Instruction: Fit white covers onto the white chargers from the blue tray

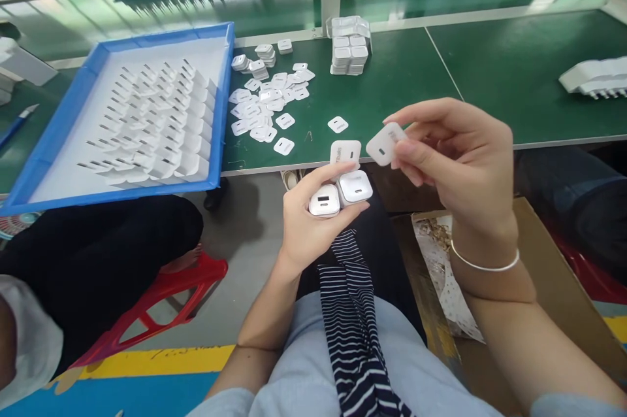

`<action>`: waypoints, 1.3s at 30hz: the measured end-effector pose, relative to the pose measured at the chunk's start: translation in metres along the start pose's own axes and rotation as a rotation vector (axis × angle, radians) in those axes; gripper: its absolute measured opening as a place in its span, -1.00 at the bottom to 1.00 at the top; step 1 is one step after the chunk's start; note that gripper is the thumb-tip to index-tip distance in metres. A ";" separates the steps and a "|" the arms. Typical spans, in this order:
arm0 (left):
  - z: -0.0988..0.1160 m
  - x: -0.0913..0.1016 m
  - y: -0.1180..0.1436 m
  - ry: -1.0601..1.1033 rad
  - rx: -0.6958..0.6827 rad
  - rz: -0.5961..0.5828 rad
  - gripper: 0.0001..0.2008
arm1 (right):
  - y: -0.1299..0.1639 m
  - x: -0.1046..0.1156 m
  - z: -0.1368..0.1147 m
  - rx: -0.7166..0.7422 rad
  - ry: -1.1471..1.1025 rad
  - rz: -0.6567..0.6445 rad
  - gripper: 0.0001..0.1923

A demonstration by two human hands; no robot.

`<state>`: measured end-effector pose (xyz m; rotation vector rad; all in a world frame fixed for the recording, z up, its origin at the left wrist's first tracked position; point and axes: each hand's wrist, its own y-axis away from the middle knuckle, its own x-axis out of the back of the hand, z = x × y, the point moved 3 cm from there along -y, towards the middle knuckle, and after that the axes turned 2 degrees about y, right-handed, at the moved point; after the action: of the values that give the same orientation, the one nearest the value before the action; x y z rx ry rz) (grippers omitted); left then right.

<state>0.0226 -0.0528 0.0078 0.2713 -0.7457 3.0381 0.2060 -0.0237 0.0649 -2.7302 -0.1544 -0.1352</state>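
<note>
My left hand (306, 227) is closed around two white USB chargers, one charger (324, 202) with two ports and one charger (356, 191) with a single port on the face. A printed white cover plate (343, 150) stands just behind my left index finger; how it is supported is hidden. Between thumb and fingertips, my right hand (455, 149) pinches another white cover plate (385, 146) with one slot, apart from the chargers. A loose cover plate (337, 124) lies on the green table beyond both hands.
A blue tray (226, 83) at left bears rows of white plug bodies, prongs up. Loose cover plates (269, 95) are heaped beside it. Farther back sits a wrapped stack of white blocks (349, 51). A cardboard box (548, 286) stands below right; a person sits on a red stool (161, 302) at left.
</note>
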 end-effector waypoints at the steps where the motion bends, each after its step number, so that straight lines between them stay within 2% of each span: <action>1: 0.000 -0.001 0.000 0.012 0.004 0.005 -0.44 | 0.001 -0.001 -0.004 -0.019 0.008 -0.049 -0.82; 4: 0.002 -0.004 0.001 0.063 0.009 0.009 -0.35 | 0.003 -0.007 -0.015 -0.081 0.031 -0.206 -0.84; 7: 0.002 -0.007 0.002 0.029 -0.010 0.007 -0.42 | -0.001 -0.014 -0.016 -0.110 0.012 -0.309 -0.90; 10: -0.006 -0.008 0.001 -0.040 -0.005 0.013 -0.46 | -0.009 -0.016 -0.002 -0.141 -0.024 -0.289 -0.90; 13: -0.019 -0.004 -0.001 -0.047 0.009 0.038 -0.46 | -0.013 -0.014 0.026 -0.177 -0.132 -0.229 -0.81; 16: -0.030 0.005 0.001 -0.050 0.041 0.059 -0.47 | -0.009 -0.010 0.051 -0.228 -0.256 -0.238 -0.76; 19: -0.032 0.013 0.003 -0.066 0.056 0.066 -0.47 | -0.005 -0.004 0.060 -0.259 -0.286 -0.210 -0.76; 22: -0.027 0.014 0.004 -0.044 0.041 0.042 -0.43 | -0.004 -0.003 0.052 -0.240 -0.241 -0.209 -0.79; 28: -0.015 0.000 0.004 0.048 0.088 -0.047 -0.27 | -0.007 -0.020 0.019 -0.160 -0.124 -0.383 -0.89; 32: -0.008 -0.004 0.004 0.068 0.114 -0.065 -0.18 | -0.009 -0.028 0.003 -0.123 -0.101 -0.468 -0.91; 39: -0.006 -0.008 0.004 0.141 -0.017 -0.036 -0.22 | -0.006 -0.032 -0.008 -0.134 -0.024 -0.535 -0.88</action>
<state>0.0297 -0.0527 -0.0007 0.0684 -0.7482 2.9765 0.1730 -0.0245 0.0709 -2.7521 -0.9098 -0.2688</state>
